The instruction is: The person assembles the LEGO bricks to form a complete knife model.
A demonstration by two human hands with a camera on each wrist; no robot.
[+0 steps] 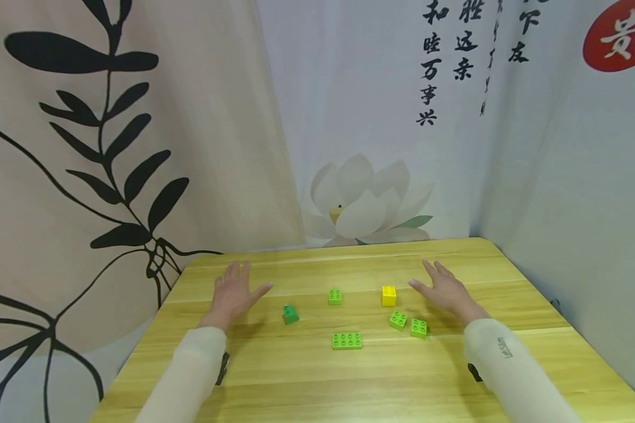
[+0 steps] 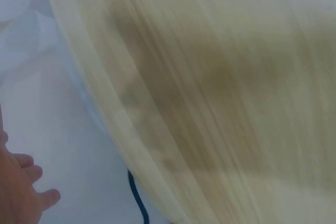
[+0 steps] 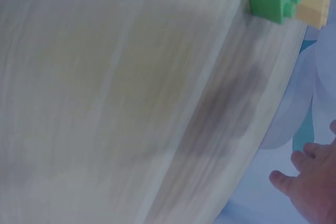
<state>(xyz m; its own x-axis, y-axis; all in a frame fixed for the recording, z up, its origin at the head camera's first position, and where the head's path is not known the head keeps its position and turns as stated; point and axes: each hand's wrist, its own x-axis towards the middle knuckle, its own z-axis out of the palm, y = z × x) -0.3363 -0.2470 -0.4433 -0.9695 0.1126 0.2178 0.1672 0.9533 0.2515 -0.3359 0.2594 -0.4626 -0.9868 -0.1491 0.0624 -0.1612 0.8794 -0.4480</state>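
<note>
Over your wooden surface (image 1: 296,388), your left hand (image 1: 233,294) and right hand (image 1: 447,294) are apart, fingers extended, each grip empty, perhaps leaving the middle reachable. There, nearest you, the long lime brick (image 1: 346,341) shows eight studs; farther off sit a yellow brick (image 1: 388,296), a dark green brick (image 1: 291,315), three small lime bricks (image 1: 335,297).

Yellowish wood-grain table (image 1: 280,390) across lower frame of head view. Behind, beige cloth (image 1: 233,147) at left, printed with black leafy plant (image 1: 144,177); white cloth (image 1: 344,100) centre-right with pale lotus (image 1: 373,200), black Chinese characters (image 1: 464,41) above, red oval (image 1: 597,48) upper right.
</note>
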